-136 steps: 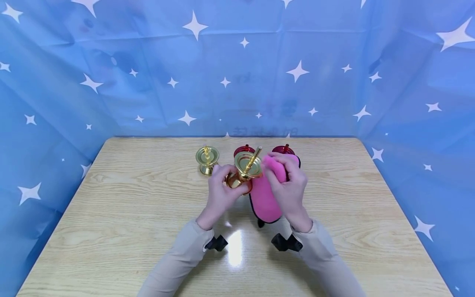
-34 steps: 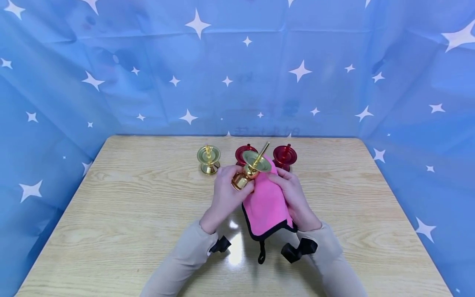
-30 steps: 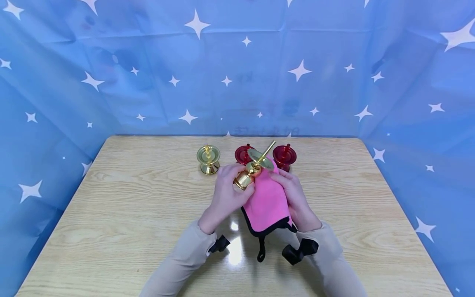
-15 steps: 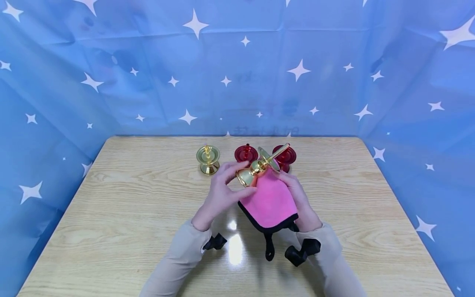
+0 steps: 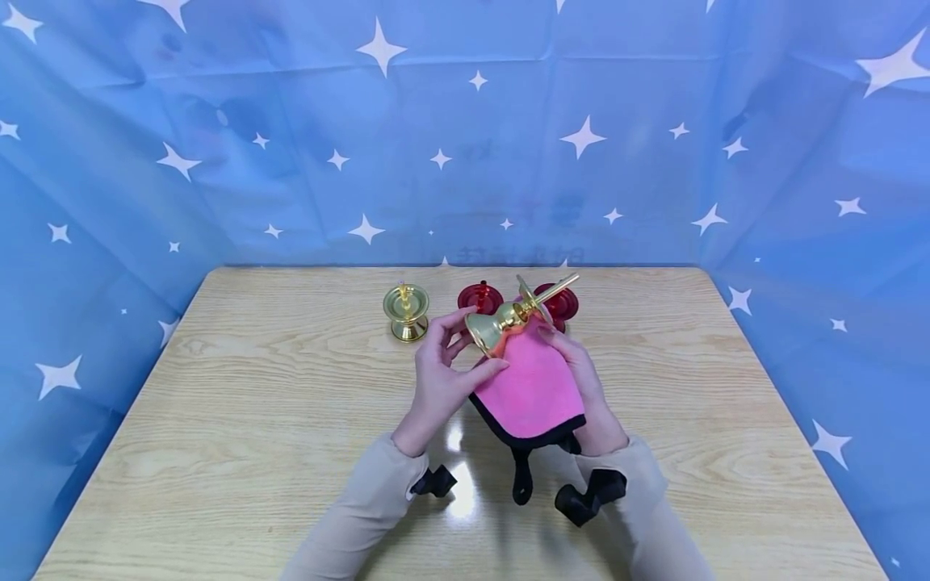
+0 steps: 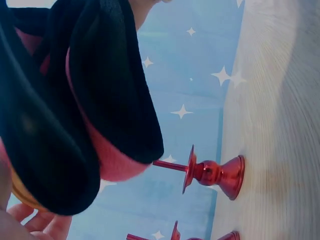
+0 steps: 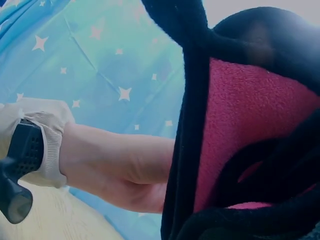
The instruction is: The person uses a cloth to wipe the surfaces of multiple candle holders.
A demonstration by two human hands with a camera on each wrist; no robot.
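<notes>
A gold candlestick lies tilted over a pink cloth with black edging and a hanging loop, its stem pointing up and right. My left hand curves its fingers and thumb about the candlestick's flared base. On the other side my right hand grips the cloth just under the dish, its fingers mostly hidden beneath. In the left wrist view the cloth covers most of the candlestick, and only a gold rim shows beside the fingertips. Folds of cloth hide the right fingers in the right wrist view.
Another gold candlestick stands at the table's back, left of the hands. Two red candlesticks, one in the middle and one at right, stand partly behind the held things. A blue starred curtain surrounds the wooden table.
The gold candlestick has tipped from leaning upright to nearly lying, stem toward the right. My left grip has loosened, its fingers wider apart. The cloth has bunched under the candlestick.
</notes>
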